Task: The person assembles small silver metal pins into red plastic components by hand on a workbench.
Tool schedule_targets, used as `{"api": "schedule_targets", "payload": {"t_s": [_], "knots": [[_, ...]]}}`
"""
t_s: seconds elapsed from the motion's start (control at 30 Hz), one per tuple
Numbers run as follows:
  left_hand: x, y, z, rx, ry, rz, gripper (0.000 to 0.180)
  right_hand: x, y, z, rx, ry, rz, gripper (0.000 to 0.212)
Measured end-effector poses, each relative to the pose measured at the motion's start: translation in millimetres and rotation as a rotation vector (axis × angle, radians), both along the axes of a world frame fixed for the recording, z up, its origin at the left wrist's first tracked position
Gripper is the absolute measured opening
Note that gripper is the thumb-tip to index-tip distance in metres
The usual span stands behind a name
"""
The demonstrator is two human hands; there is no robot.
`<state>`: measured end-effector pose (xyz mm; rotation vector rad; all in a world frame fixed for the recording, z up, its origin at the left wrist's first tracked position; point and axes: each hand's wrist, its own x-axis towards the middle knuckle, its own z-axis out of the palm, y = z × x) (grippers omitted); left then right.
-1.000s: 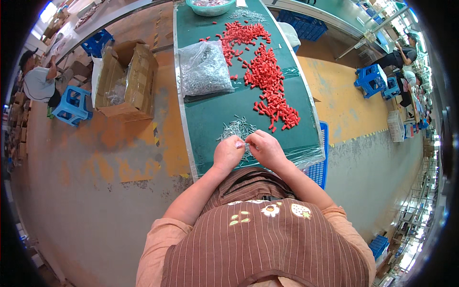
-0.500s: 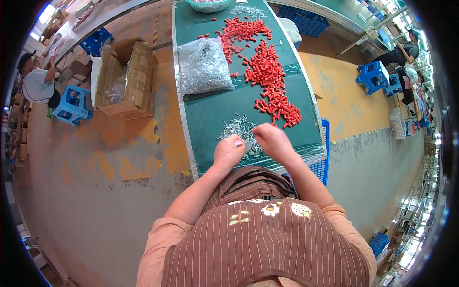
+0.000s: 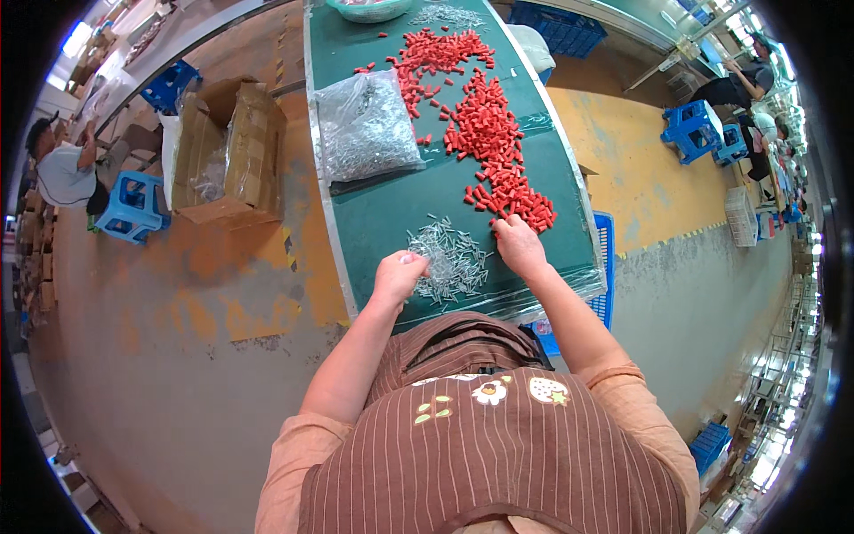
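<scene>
My left hand (image 3: 399, 277) is closed, thumb on top, at the left edge of a loose pile of small silvery metal pins (image 3: 455, 267); what its fingers hold is too small to make out. Farther forward and to the right, my right hand (image 3: 520, 246) pinches at the near end of a long spread of short red plastic caps (image 3: 485, 120). A red cap shows right at its fingertips, partly covered by them. Both piles lie on a green table top (image 3: 374, 209), the pins nearer to my body.
A clear plastic bag of metal pins (image 3: 369, 125) lies at the table's left side. At the far end are a pale green basket (image 3: 372, 11) and more pins (image 3: 447, 16). A cardboard box (image 3: 253, 151) stands left on the floor; a blue crate (image 3: 603, 267) sits by the right edge.
My hands were close together over the pin pile and have parted. The right one has moved forward and right to the red caps; the left one has shifted slightly left.
</scene>
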<state>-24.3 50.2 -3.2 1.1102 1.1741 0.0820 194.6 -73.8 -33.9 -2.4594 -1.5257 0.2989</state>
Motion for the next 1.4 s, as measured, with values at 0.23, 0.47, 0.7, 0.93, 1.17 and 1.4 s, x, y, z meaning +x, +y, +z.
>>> {"api": "schedule_targets", "payload": {"t_s": [0.23, 0.47, 0.7, 0.93, 1.17, 1.4], "knots": [[1, -8, -14, 0.156, 0.025, -0.044, 0.010, 8, -2, -1, -0.034, 0.061, -0.013, 0.013], [6, -15, -20, 0.530, 0.122, -0.163, 0.016, -15, 0, 33, 0.187, 0.394, -0.062, 0.014], [17, -28, 4, 0.686, 0.111, -0.252, 0.018, -69, 12, 90, 0.247, 0.203, 0.219, 0.006], [17, -28, 11, 0.632, 0.089, -0.355, 0.023, -71, 10, 100, 0.115, 0.070, 0.445, 0.007], [14, -27, 13, 0.609, 0.087, -0.387, 0.026, -73, 7, 104, 0.059, 0.075, 0.477, 0.009], [14, -29, 14, 0.546, 0.061, -0.360, 0.026, -71, 5, 101, 0.061, 0.205, 0.444, 0.008]]}}
